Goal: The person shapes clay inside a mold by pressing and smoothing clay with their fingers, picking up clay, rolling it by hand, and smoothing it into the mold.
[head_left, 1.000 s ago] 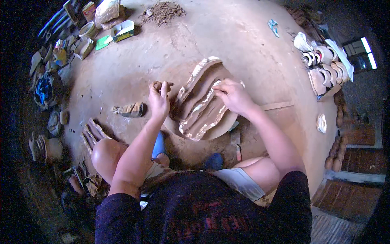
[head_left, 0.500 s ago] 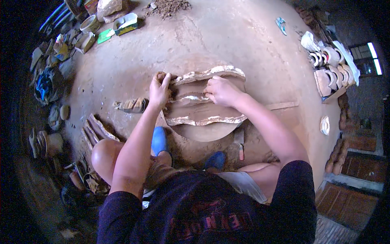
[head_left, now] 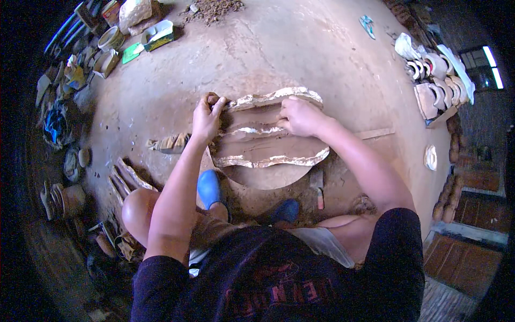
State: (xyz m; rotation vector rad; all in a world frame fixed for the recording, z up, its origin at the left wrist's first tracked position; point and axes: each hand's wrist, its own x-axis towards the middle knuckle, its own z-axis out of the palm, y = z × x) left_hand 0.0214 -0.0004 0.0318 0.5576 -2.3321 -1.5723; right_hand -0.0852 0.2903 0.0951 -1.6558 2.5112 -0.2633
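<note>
A plaster mould with rough white edges lies in front of me, its two long troughs lined with smooth brown clay. It rests on a round board. At the mould's far left corner my left hand is closed round a dark lump of clay. My right hand reaches into the far trough near its right end. Its fingers are curled together against the clay by the middle ridge, and whatever is between them is hidden.
A knife with an orange handle lies right of the board, near a flat wooden strip. Left of the mould is a wrapped cloth bundle. Another trough-shaped mould sits by my left knee. Curved mould pieces stand at the right.
My right hand has shifted slightly right and nearer to me along the trough. The left hand still grips the clay lump at the corner. The whole view has tilted a little.
</note>
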